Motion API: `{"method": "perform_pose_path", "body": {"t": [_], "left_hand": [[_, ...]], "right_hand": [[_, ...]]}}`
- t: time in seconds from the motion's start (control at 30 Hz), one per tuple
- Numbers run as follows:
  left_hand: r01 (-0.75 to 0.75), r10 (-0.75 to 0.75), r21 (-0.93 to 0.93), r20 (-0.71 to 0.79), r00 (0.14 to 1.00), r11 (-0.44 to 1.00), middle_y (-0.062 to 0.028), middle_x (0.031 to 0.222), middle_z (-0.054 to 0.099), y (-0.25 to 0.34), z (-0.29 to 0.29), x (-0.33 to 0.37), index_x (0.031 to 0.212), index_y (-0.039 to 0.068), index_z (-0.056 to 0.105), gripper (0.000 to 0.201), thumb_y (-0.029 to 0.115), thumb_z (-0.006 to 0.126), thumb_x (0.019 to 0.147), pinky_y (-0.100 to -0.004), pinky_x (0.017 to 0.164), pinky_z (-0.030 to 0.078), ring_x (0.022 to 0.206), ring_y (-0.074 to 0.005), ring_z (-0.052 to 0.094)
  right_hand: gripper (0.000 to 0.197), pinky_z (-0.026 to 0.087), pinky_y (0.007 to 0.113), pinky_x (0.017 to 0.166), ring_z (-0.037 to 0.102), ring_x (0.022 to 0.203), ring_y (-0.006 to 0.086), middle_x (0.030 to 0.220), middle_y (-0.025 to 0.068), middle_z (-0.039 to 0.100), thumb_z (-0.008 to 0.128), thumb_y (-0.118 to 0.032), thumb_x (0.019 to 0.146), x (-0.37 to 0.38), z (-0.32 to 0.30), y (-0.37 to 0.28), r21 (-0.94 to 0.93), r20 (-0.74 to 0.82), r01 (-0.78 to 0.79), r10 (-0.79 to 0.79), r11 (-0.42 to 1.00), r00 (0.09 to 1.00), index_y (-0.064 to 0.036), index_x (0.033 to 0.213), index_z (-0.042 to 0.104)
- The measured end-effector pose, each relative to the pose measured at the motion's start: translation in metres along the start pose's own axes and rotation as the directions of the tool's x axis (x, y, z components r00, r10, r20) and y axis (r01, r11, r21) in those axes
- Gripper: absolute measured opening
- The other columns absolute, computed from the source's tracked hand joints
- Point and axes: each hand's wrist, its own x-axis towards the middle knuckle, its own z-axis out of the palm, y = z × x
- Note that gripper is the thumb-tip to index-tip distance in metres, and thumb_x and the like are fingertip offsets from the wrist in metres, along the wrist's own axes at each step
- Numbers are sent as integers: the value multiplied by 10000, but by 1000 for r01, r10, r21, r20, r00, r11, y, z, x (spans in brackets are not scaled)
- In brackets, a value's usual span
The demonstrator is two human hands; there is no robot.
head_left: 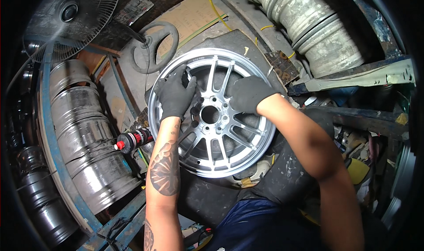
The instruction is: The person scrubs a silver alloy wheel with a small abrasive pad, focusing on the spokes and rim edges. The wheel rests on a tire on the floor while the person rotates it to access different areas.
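Observation:
A silver multi-spoke alloy wheel (219, 157) lies face up in front of me, its round centre hole showing. My left hand (176, 94), in a dark grey glove, rests over the spokes at the wheel's upper left. Its thumb and fingers are bent together around a small dark thing that I cannot make out. At the upper right, my right hand (251, 94) wears a matching glove and is curled closed over the spokes. Its fingertips are hidden in the gap, so it appears to grip the wheel.
A dark bottle with a red cap (128, 141) lies left of the wheel. Stacked metal rims (88, 136) stand behind a blue metal frame (62, 171). More dusty rims (322, 34) lie at upper right. A fan (68, 14) with a round base (154, 45) stands far left.

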Motion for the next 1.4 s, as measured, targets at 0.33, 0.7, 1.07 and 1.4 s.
{"method": "perform_pose_path", "body": {"t": [0.33,0.7,1.07,1.4], "left_hand": [[-97,97,2,-44,994,995,-233,1228,760,17,-3,-28,1454,112,651,673,527,738,931,-593,1082,463,1198,-493,657],[-182,182,9,60,982,983,-203,1224,731,40,-2,-71,1485,76,594,679,459,726,939,-651,1077,386,1189,-501,578],[-321,335,-176,55,941,930,-163,1137,708,48,-5,-85,1538,32,535,690,349,730,957,-561,1103,356,1196,-412,576],[-197,262,-328,168,950,924,-222,1083,706,41,-3,-63,1630,22,431,808,353,753,966,-491,915,492,984,-389,647]], "right_hand": [[280,609,499,802,807,925,348,1005,185,815,644,-237,892,-15,34,-27,-145,56,65,-57,987,997,-60,994,836],[234,508,522,844,780,899,312,960,129,807,640,-245,958,-48,83,-48,-312,102,-4,38,950,994,-135,972,846],[210,569,480,664,785,819,283,872,90,796,695,-226,919,-56,3,-31,-144,359,143,-83,979,930,-88,987,838],[462,561,536,908,724,934,451,958,263,739,582,-242,1026,11,3,6,512,-99,26,28,859,995,-49,1445,595]]}}
